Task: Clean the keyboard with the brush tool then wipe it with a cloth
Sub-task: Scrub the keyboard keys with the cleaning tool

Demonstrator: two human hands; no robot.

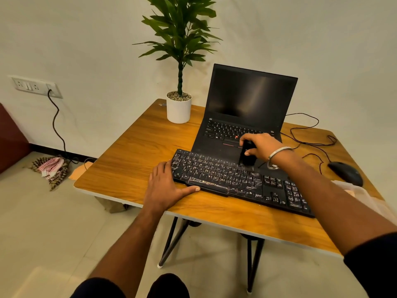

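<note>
Right hand (261, 147) grasps brush (247, 154) on keyboard (225, 179), 1 o'clock of flat, released left hand (165, 188) steadying its end.

Keyboard (236, 179), front edge below the space bar: white brand lettering reads "ZEBRONICS", with a small logo mark just left of it. Key legends printed white; a few modifier keys along the bottom row look like "Alt" and "Ctrl", though smears and glare make most letters unreadable. Laptop (242, 117): white key legends present, too small to make out. No other readable text, numbers or signs from this spot.
</note>
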